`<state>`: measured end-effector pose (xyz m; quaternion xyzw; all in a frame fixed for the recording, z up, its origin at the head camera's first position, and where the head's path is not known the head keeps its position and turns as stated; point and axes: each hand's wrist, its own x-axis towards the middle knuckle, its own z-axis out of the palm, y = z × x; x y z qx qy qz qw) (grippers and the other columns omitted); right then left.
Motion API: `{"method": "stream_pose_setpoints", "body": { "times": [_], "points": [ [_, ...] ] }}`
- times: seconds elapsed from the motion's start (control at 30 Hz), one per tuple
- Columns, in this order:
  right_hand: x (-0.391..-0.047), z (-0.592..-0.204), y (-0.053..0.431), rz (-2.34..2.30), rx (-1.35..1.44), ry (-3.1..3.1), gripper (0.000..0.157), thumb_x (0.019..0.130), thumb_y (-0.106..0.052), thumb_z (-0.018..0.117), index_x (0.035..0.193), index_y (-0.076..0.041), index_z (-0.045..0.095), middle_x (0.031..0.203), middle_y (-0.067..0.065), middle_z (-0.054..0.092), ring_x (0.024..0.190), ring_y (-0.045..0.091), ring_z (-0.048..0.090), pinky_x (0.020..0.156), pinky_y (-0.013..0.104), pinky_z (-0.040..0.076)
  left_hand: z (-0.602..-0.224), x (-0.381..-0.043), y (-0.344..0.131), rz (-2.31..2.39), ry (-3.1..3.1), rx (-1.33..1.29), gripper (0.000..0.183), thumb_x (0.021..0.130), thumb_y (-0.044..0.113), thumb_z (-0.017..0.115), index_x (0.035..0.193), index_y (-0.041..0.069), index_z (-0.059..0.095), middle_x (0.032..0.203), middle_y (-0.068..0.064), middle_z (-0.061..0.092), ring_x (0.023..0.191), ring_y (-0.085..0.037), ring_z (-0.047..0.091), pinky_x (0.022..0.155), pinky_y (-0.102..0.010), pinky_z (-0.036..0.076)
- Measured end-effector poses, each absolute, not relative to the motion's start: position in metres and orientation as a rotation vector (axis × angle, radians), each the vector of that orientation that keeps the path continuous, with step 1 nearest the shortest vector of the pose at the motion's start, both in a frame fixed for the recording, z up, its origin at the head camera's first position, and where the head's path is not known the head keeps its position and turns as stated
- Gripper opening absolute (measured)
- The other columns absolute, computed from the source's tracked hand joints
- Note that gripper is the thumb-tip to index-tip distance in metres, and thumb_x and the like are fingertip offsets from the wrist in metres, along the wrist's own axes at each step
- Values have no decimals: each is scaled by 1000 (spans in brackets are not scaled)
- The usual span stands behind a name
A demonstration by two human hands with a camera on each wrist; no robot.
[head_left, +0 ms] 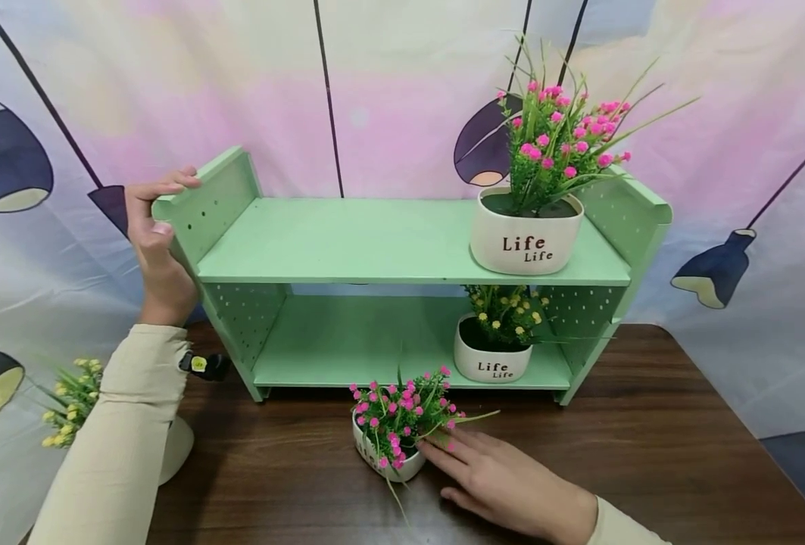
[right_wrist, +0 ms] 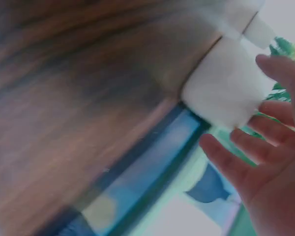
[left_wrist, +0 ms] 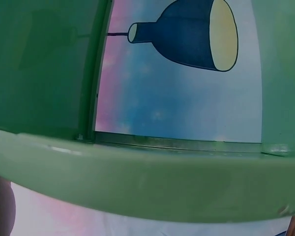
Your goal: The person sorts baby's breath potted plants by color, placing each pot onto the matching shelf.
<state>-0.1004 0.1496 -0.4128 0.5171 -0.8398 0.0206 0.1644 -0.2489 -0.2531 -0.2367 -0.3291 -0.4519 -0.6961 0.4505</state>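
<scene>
My left hand (head_left: 160, 242) holds the upper left side panel of a green two-tier shelf (head_left: 334, 238), its fingers over the panel's top edge. In the left wrist view the panel's pale green edge (left_wrist: 152, 189) fills the lower part. A white pot of pink flowers (head_left: 402, 412) stands on the table in front of the shelf. Beside it, my right hand (head_left: 504, 481) has its fingers extended toward the pot's right side; flowers and leaves partly hide the fingertips. The right wrist view shows the white pot (right_wrist: 226, 83) near spread fingers, somewhat blurred.
A white "Life" pot with pink flowers (head_left: 526, 238) sits on the upper tier at right. Below it, a yellow-flowered pot (head_left: 492, 356) sits on the lower tier. Another yellow-flowered plant (head_left: 75, 401) is partly behind my left forearm. All stand around a dark wooden table (head_left: 647, 424).
</scene>
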Motion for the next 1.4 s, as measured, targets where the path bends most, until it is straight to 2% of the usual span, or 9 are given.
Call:
{"method": "stream_pose_setpoints", "body": {
  "times": [0.13,0.23,0.33,0.6,0.8,0.93,1.03,1.17,1.4],
  "points": [
    [-92,-409,142,4,1470,-2243,41,112,-27,48,147,-9,60,144,2,64,124,15,66,98,31,57,-235,-247,-255,-1725,-1109,-803,38,77,17,48,106,-4,59,111,-18,66,128,-39,54,108,-37,46],
    [-90,-410,133,30,1481,-2225,47,116,-20,24,144,-9,61,140,2,65,126,14,64,98,30,56,-237,-246,-256,-1736,-1098,-806,38,77,16,48,106,-4,59,111,-19,66,128,-39,53,108,-37,46],
    [-89,-414,121,56,1436,-2218,53,116,-18,18,136,-11,66,131,1,67,122,13,64,93,28,58,-238,-247,-256,-1734,-1100,-811,38,77,15,47,107,-5,59,111,-19,66,128,-39,53,108,-37,46],
    [-88,-423,97,63,1252,-2096,51,111,-7,25,98,-13,73,99,-2,70,91,11,67,73,21,59,-238,-250,-253,-1734,-1117,-828,38,77,16,46,107,-4,59,113,-19,66,129,-40,52,111,-39,44],
    [-94,-416,102,152,1320,-2219,13,90,-1,71,94,-13,71,95,-4,63,86,8,62,66,20,56,-237,-249,-252,-1716,-1122,-816,37,78,18,49,107,-3,60,112,-18,67,128,-39,53,111,-39,44],
    [-106,-414,110,254,1414,-2241,20,88,-1,77,100,-16,74,102,-5,67,92,6,66,80,19,58,-238,-249,-254,-1713,-1128,-806,38,78,18,49,108,-3,60,113,-18,67,128,-39,53,110,-37,45],
    [-116,-412,120,406,1503,-2290,29,93,-5,75,120,-15,75,121,0,71,109,11,70,95,24,57,-238,-250,-256,-1721,-1130,-809,38,78,18,49,108,-3,60,113,-18,67,129,-39,53,111,-37,44],
    [-127,-410,129,500,1561,-2357,32,98,-12,73,130,-14,71,134,4,68,126,15,65,108,30,52,-239,-250,-255,-1744,-1118,-826,37,77,18,51,107,-3,59,113,-19,66,129,-39,52,111,-39,44],
    [-119,-411,126,569,1591,-2229,37,103,-22,67,139,-18,65,144,1,59,137,17,54,116,35,45,-237,-248,-254,-1724,-1121,-803,38,76,19,51,106,-3,60,112,-18,67,128,-39,53,111,-38,45]
  ]
}}
